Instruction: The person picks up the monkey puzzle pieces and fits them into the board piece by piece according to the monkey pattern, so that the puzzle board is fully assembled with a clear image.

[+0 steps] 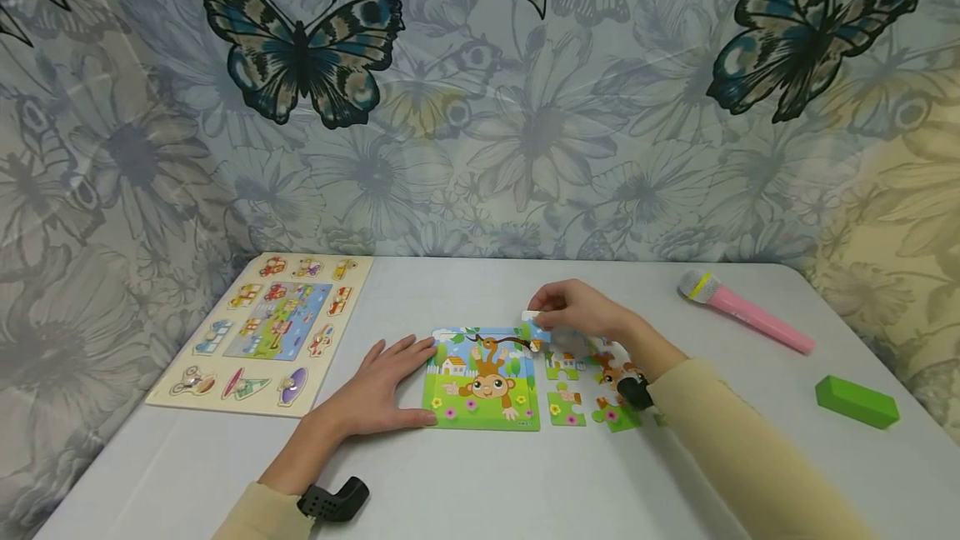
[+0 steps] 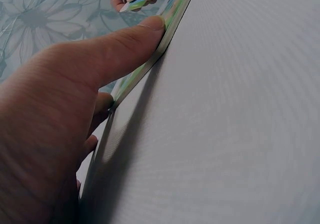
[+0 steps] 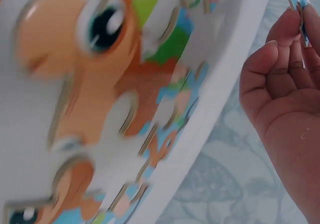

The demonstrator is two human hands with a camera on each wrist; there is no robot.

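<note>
From where I stand, a butterfly-printed backdrop (image 1: pixel 540 136) hangs behind a white table (image 1: pixel 465 490). The cream picture board (image 1: pixel 279 322) lies at the far left. Near the middle sits the smaller monkey puzzle (image 1: pixel 486 382), flat on the tabletop. The left hand (image 1: pixel 386 390) rests at its left edge, fingers spread and straight, thumb on the near corner. The right hand (image 1: pixel 581 311) is by the upper right corner, thumb and fingers pinching a piece. Over on the right lie a pink microphone (image 1: pixel 750 315) and, nearer me, a green block (image 1: pixel 857 401). Loose puzzle pieces (image 1: pixel 566 411) lie just right of the monkey puzzle, some partly under the right forearm. Smallest is the pinched blue-and-white piece (image 1: pixel 533 325); I can't tell whether it touches the puzzle.
</note>
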